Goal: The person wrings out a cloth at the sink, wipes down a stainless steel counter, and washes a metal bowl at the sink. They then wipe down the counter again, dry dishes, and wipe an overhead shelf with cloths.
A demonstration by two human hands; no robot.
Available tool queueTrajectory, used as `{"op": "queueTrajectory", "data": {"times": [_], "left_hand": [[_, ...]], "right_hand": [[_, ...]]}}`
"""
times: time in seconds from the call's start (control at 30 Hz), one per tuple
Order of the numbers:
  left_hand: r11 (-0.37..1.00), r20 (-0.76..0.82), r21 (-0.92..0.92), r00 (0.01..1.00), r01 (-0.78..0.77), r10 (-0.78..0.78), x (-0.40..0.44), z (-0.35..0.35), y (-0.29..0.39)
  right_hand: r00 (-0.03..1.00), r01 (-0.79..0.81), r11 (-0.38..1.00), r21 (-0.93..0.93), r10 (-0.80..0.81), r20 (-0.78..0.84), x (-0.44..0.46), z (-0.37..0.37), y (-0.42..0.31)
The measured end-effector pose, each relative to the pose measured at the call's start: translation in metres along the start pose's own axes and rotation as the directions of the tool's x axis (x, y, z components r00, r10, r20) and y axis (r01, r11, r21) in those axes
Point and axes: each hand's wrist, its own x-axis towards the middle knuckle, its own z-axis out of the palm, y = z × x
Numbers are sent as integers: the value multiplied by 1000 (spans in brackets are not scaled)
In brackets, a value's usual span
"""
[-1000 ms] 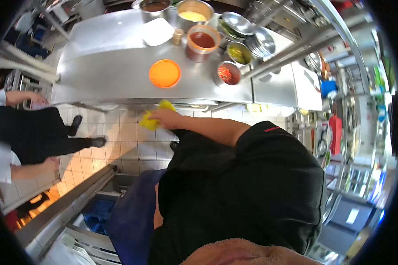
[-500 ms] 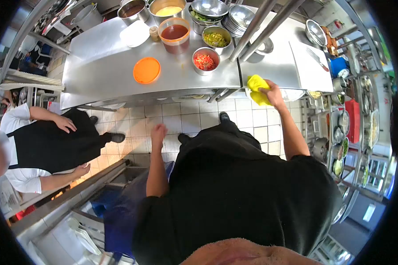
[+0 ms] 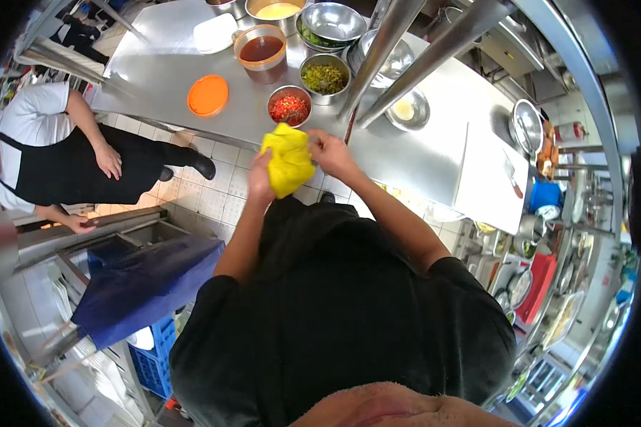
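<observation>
A yellow cloth [image 3: 288,160] hangs between my two hands, in front of the steel table's near edge. My left hand [image 3: 261,178] grips it at its left side. At its upper right is my right hand [image 3: 332,153], fingers pinched together by the cloth's edge; whether they hold a bit of it is too small to tell. Just beyond the cloth stands a steel pot of chopped red pieces [image 3: 289,108], with a pot of chopped green pieces [image 3: 325,77] to its right. An orange lid [image 3: 208,95] lies flat on the table, left of a tub of red-brown liquid [image 3: 261,51].
Steel posts [image 3: 434,60] rise from the table near its middle. A white board [image 3: 493,178] with a knife [image 3: 511,173] lies at the right. A co-worker [image 3: 71,149] in a black apron stands at the left. Shelves [image 3: 548,270] with trays and bowls line the right side.
The cloth has come from the right to the middle, with my right hand. My left hand has risen from lower left and taken hold of it. The view has turned and shifted.
</observation>
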Motion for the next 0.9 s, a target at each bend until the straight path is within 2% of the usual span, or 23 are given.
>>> {"op": "queueTrajectory", "data": {"times": [0.07, 0.1, 0.17, 0.23, 0.27, 0.33, 0.37, 0.4, 0.43, 0.5, 0.53, 0.57, 0.67, 0.9], "left_hand": [[988, -130, 90, 982, -127, 138, -10, -9, 23], [975, -128, 87, 968, -205, 215, -16, -2, 38], [929, -138, 132, 922, -346, 363, -16, 4, 62], [881, -138, 237, 883, -410, 448, 0, 4, 79], [808, -132, 403, 846, -430, 516, 17, 0, 84], [599, -82, 685, 773, -415, 629, 66, -18, 76], [343, 18, 897, 798, -279, 602, 87, -19, 69], [30, 98, 990, 833, -136, 545, 106, -19, 62], [-299, 147, 954, 874, -3, 463, 123, -23, 52], [-442, 334, 895, 755, -65, 565, 152, -30, 28], [-514, 428, 854, 675, -85, 600, 159, -18, 26], [-503, 391, 862, 714, -62, 581, 163, -11, 26], [-505, 313, 861, 721, 58, 618, 181, 7, 25], [-497, 315, 868, 751, 20, 581, 195, 9, 32]], "right_hand": [[1000, 20, 989, -150, -22, -12, 8, -14, -2], [984, 170, 963, -211, -176, -11, 17, -13, 6], [966, 247, 927, -283, -260, -9, 40, -4, 19], [940, 307, 881, -360, -340, -32, 53, 4, 24], [942, 296, 889, -350, -332, -45, 57, 4, 26], [951, 261, 904, -338, -301, -72, 58, 1, 30], [954, 255, 901, -350, -293, -59, 55, -4, 35], [957, 252, 897, -364, -286, -44, 51, -10, 44], [960, 249, 892, -378, -279, -25, 45, -16, 53], [946, 296, 913, -280, -320, -45, 27, -26, 68], [962, 250, 929, -274, -271, -41, 20, -33, 69], [976, 197, 944, -263, -214, -38, 11, -37, 70], [992, 99, 965, -243, -114, -50, -10, -43, 66], [994, 70, 965, -253, -89, -62, -7, -36, 57]]}}
